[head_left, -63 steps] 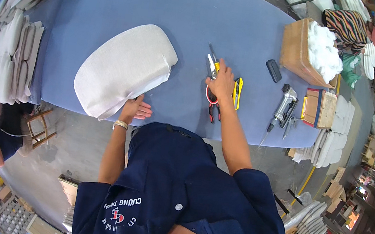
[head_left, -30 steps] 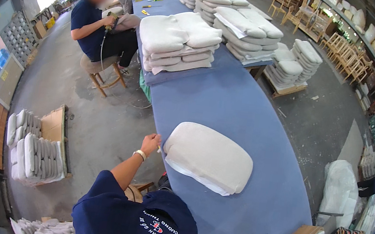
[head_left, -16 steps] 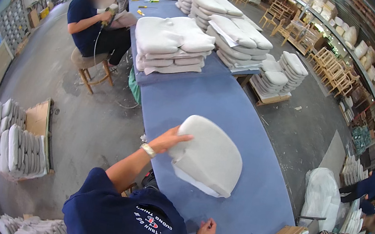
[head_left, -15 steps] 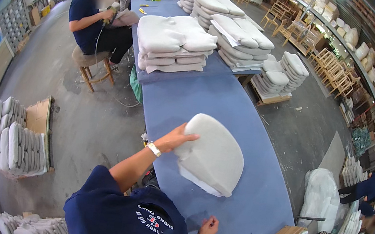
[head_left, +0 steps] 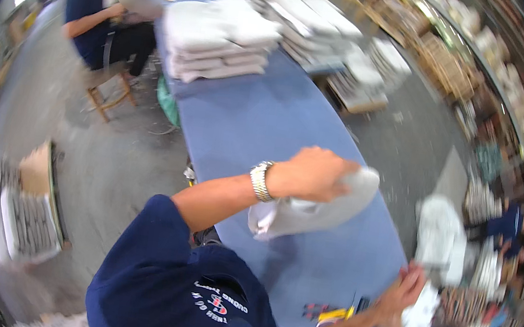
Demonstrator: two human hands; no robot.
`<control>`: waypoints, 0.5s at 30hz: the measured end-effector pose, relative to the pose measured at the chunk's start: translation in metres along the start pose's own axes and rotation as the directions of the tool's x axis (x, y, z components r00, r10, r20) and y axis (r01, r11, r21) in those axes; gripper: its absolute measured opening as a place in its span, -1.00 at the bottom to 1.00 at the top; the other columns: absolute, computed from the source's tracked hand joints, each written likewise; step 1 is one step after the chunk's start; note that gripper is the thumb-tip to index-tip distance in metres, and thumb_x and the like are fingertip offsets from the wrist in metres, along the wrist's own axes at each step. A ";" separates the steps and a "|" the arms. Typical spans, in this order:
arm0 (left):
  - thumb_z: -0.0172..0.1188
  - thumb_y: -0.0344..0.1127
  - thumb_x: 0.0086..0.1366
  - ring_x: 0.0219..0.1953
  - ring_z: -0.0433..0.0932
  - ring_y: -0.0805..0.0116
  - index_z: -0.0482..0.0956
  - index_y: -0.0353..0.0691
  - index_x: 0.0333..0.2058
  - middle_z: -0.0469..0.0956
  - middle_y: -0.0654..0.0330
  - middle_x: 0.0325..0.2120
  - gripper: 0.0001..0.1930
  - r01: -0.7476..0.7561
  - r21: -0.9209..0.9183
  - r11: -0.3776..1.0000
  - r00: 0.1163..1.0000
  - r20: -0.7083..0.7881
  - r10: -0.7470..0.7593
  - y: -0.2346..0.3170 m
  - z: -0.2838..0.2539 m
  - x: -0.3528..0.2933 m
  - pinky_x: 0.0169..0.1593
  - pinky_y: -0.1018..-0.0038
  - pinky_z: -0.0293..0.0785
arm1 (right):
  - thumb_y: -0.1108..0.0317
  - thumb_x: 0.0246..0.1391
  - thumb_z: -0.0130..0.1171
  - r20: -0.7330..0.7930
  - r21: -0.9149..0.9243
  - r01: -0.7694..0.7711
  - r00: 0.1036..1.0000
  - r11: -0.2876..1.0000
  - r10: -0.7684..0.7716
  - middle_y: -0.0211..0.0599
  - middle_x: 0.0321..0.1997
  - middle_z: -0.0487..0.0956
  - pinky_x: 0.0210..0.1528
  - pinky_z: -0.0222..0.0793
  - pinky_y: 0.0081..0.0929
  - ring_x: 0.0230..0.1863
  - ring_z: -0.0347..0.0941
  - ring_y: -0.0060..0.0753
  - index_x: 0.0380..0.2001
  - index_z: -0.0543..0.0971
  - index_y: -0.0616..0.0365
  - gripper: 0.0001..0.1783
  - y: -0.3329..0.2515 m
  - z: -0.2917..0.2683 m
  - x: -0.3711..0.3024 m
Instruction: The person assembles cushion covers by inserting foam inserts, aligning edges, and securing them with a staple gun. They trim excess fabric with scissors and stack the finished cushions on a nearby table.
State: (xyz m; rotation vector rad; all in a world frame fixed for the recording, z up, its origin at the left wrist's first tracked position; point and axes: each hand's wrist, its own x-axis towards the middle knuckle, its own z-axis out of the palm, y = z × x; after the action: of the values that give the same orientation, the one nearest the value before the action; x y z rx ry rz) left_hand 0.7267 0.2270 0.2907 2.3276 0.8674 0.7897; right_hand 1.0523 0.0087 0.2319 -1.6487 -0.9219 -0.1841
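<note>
My left hand (head_left: 316,173), with a metal watch on the wrist, is closed on the upper edge of a pale grey seat cushion (head_left: 317,219). Tilted above the blue table (head_left: 241,122), the cushion is blurred and partly covered by the hand. On the right, my right hand (head_left: 405,289) is stretched out beside white fluffy stuffing (head_left: 420,314). Its fingers look apart and hold nothing that I can see, though they are slightly blurred.
Stacked cushions (head_left: 218,40) stand at the table's far end. Yellow-handled tools (head_left: 336,314) lie near my right forearm. A seated person (head_left: 93,18) works at far left, close to the table. More cushions (head_left: 26,219) sit on the floor at left.
My left hand has moved right and turned the cushion up from its flatter position. The right hand has gone from the table's near part out to the right, by the stuffing. The whole view has shifted.
</note>
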 end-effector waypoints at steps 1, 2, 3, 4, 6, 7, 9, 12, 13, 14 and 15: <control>0.28 -0.04 0.32 -0.23 0.68 -0.14 0.56 -0.22 0.15 0.70 -0.13 -0.28 -0.47 0.007 0.039 0.999 1.000 -0.002 -0.007 -0.002 0.015 -0.001 -0.12 0.13 0.58 | 0.24 0.48 -0.03 0.015 0.042 0.069 0.997 0.997 -0.070 -0.13 -0.06 0.65 0.02 0.51 -0.37 -0.10 0.56 -0.36 0.04 0.58 0.32 -0.64 -0.017 0.012 0.007; 0.27 -0.02 0.33 -0.22 0.68 -0.14 0.56 -0.22 0.15 0.69 -0.13 -0.29 -0.48 0.039 0.052 0.998 0.999 0.010 -0.039 0.004 0.021 0.000 -0.13 0.12 0.58 | 0.25 0.48 -0.05 0.035 0.086 0.136 0.990 0.987 -0.140 -0.11 -0.04 0.65 0.06 0.50 -0.36 -0.07 0.57 -0.34 0.04 0.58 0.33 -0.63 -0.034 0.021 0.013; 0.26 -0.01 0.33 -0.22 0.68 -0.14 0.56 -0.22 0.14 0.69 -0.14 -0.29 -0.48 0.064 0.072 0.995 0.997 0.029 -0.066 0.011 0.024 -0.001 -0.13 0.11 0.58 | 0.25 0.49 -0.07 0.062 0.158 0.191 0.977 0.969 -0.203 -0.08 -0.03 0.66 0.09 0.49 -0.36 -0.04 0.58 -0.32 0.04 0.58 0.34 -0.62 -0.050 0.031 0.017; 0.26 -0.01 0.33 -0.23 0.68 -0.16 0.56 -0.24 0.14 0.69 -0.14 -0.29 -0.47 0.038 0.086 0.996 0.999 0.012 -0.040 0.015 0.028 -0.004 -0.14 0.11 0.59 | 0.26 0.49 -0.08 0.088 0.253 0.235 0.961 0.939 -0.264 -0.06 -0.01 0.67 0.13 0.48 -0.36 -0.01 0.60 -0.30 0.04 0.58 0.35 -0.61 -0.071 0.041 0.021; 0.28 0.00 0.32 -0.25 0.68 -0.18 0.55 -0.27 0.14 0.69 -0.15 -0.26 -0.45 0.003 0.110 0.994 1.000 -0.008 -0.002 0.026 0.033 -0.004 -0.15 0.11 0.59 | 0.24 0.49 -0.08 0.114 0.439 0.255 0.935 0.861 -0.335 -0.05 -0.03 0.69 0.15 0.47 -0.38 0.02 0.61 -0.31 -0.02 0.62 0.36 -0.60 -0.111 0.070 0.032; 0.28 0.00 0.32 -0.26 0.68 -0.18 0.55 -0.29 0.15 0.69 -0.16 -0.23 -0.44 -0.020 0.104 0.994 1.000 0.005 0.020 0.036 0.036 -0.004 -0.15 0.10 0.59 | 0.23 0.47 -0.02 0.158 0.447 0.291 0.905 0.846 -0.394 -0.09 -0.01 0.70 0.13 0.47 -0.39 0.01 0.61 -0.37 0.01 0.63 0.30 -0.63 -0.129 0.077 0.040; 0.30 -0.01 0.31 -0.26 0.68 -0.19 0.54 -0.31 0.15 0.69 -0.17 -0.18 -0.42 -0.045 0.118 0.992 0.999 -0.014 0.047 0.041 0.041 -0.007 -0.14 0.10 0.59 | 0.15 0.44 0.02 0.312 0.490 0.259 0.839 0.832 -0.445 -0.14 0.00 0.70 0.06 0.49 -0.44 0.00 0.61 -0.46 0.06 0.62 0.21 -0.61 -0.128 0.119 0.053; 0.34 -0.06 0.28 -0.18 0.68 -0.16 0.50 -0.35 0.19 0.66 -0.18 -0.08 -0.38 -0.058 0.029 0.998 0.998 -0.025 0.059 0.042 0.050 -0.008 -0.08 0.12 0.58 | 0.12 0.44 -0.01 0.519 0.316 0.221 0.774 0.923 -0.363 -0.14 -0.19 0.71 -0.05 0.47 -0.48 -0.21 0.61 -0.42 -0.06 0.67 0.25 -0.57 -0.080 0.170 0.050; 0.35 -0.08 0.26 -0.12 0.68 -0.12 0.47 -0.36 0.22 0.64 -0.18 -0.03 -0.35 -0.026 -0.048 0.998 1.000 0.000 0.026 0.040 0.051 -0.006 -0.03 0.15 0.58 | 0.11 0.43 0.00 0.544 0.297 0.085 0.803 0.951 -0.242 -0.16 -0.28 0.71 -0.14 0.47 -0.50 -0.29 0.61 -0.45 -0.12 0.69 0.25 -0.57 -0.075 0.173 0.051; 0.37 -0.10 0.25 -0.06 0.69 -0.09 0.44 -0.38 0.24 0.63 -0.19 0.03 -0.32 0.008 -0.125 0.992 1.000 0.026 -0.004 0.039 0.051 -0.004 0.03 0.18 0.57 | 0.10 0.42 0.00 0.568 0.274 -0.053 0.815 0.960 -0.117 -0.18 -0.36 0.71 -0.23 0.47 -0.52 -0.36 0.60 -0.47 -0.17 0.71 0.26 -0.56 -0.070 0.175 0.053; 0.38 -0.12 0.24 0.01 0.66 -0.07 0.39 -0.38 0.28 0.60 -0.19 0.07 -0.28 -0.046 -0.209 0.977 0.999 0.016 0.050 0.033 0.058 -0.006 0.08 0.20 0.54 | 0.08 0.40 0.02 0.567 0.269 -0.085 0.819 0.959 -0.087 -0.20 -0.41 0.70 -0.27 0.46 -0.51 -0.41 0.59 -0.47 -0.21 0.72 0.25 -0.54 -0.061 0.174 0.055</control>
State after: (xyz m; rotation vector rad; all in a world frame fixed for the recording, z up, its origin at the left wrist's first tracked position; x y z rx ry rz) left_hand 0.7750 0.1862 0.2699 2.1745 0.6862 0.8333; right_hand 0.9894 0.1895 0.2560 -1.4464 -1.3341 0.4636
